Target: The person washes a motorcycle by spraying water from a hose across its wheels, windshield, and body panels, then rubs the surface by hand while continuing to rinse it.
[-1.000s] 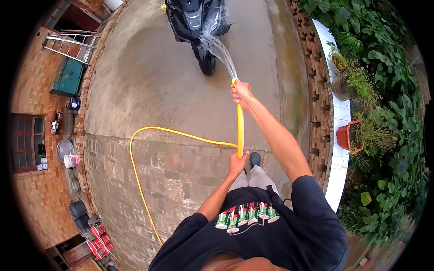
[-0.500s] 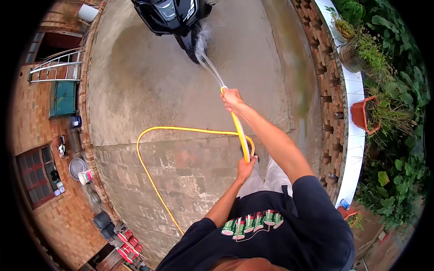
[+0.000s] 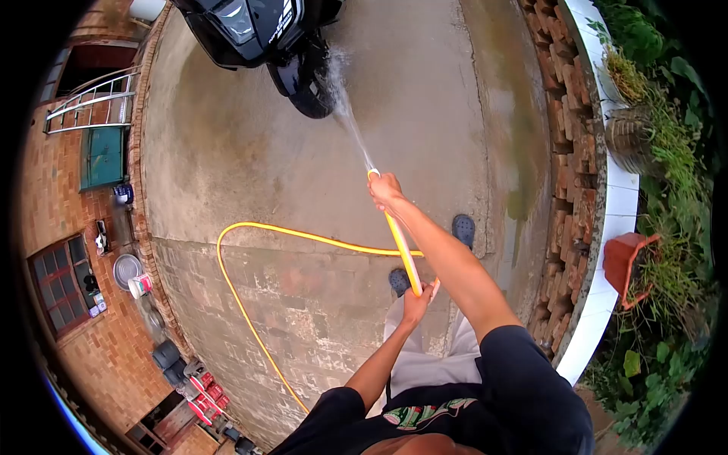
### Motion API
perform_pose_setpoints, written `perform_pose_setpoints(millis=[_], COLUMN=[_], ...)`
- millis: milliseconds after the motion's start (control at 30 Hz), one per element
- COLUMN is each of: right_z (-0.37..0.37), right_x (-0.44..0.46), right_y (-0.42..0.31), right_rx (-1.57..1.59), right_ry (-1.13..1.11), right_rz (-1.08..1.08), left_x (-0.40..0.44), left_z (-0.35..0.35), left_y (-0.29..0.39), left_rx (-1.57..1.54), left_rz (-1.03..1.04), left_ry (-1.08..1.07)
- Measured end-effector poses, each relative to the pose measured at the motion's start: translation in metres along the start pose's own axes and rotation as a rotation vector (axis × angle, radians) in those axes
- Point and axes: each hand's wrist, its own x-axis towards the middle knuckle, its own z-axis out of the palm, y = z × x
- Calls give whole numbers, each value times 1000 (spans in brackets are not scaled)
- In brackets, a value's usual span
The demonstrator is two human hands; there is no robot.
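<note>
My right hand (image 3: 385,189) is wrapped round a yellow hose (image 3: 406,262) just below its open end. Lower down, near my legs, my left hand (image 3: 415,305) grips the same hose where it bends back. A jet of water (image 3: 350,121) leaves the hose end and splashes against the right side of the front wheel (image 3: 311,97) of a black scooter (image 3: 258,30), partly cut off by the top of the view. Behind my hands the hose curves left across the ground, then runs down toward my left sleeve.
Damp concrete (image 3: 243,152) meets a paved strip (image 3: 273,296). A brick wall with a white tiled top (image 3: 584,326) and potted plants borders the right. Along the left building stand a metal ladder (image 3: 91,106), a green cabinet (image 3: 102,157) and a white bucket (image 3: 139,285). My clogs (image 3: 463,230) are visible.
The scooter now appears larger and lower in view. Both my clogs have come into sight. My hands, still on the hose, sit slightly lower in view, and the water keeps hitting near the front wheel.
</note>
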Motion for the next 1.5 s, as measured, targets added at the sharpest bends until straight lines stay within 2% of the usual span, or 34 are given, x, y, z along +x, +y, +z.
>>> perform_pose_setpoints(millis=[100,233,300,367,467,567,600,667,767,833,933,1033,1167,1333,1433,1500], right_z=[-12,17,32,37,48,53,57,65,63,52,35,39,33,39,46,46], right_x=[57,94,120,165,257,288,289,290,333,365,385,401,446,437,430,431], right_y=[9,-19,-27,-11,40,56,52,40,38,54,64,69,99,106,99,100], right_rx=[-50,43,63,79,24,17,13,50,171,124,105,106,105,99,111,91], right_ry=[-33,-189,-214,-242,-154,-225,-229,-289,-253,-210,-240,-279,-245,-228,-273,-176], right_rz=[6,-143,-180,-209,-48,-61,-69,-232,-223,-227,-216,-335,-294,-283,-363,-326], left_x=[53,129,168,205,250,286,295,319,338,347,365,376,378,375,370,364], left_z=[20,-2,-24,-46,-61,-66,-66,-72,-75,-77,-81,-89,-92,-75,-76,-82], left_y=[-17,-13,-7,-20,-55,-83,-81,-78,-70,-83,-97,-91,-92,-105,-97,-93], left_rx=[-110,-178,-321,-406,-432,-414,-442,-471,-572,-540,-596,-537,-569,-573,-581,-588], left_rz=[-67,16,73,136,137,133,157,214,337,365,229,168,165,161,170,153], left_ry=[23,113,141,69,20,-42,-100,-228,-322,-344,-298,-226,-161,-138,-113,-128])
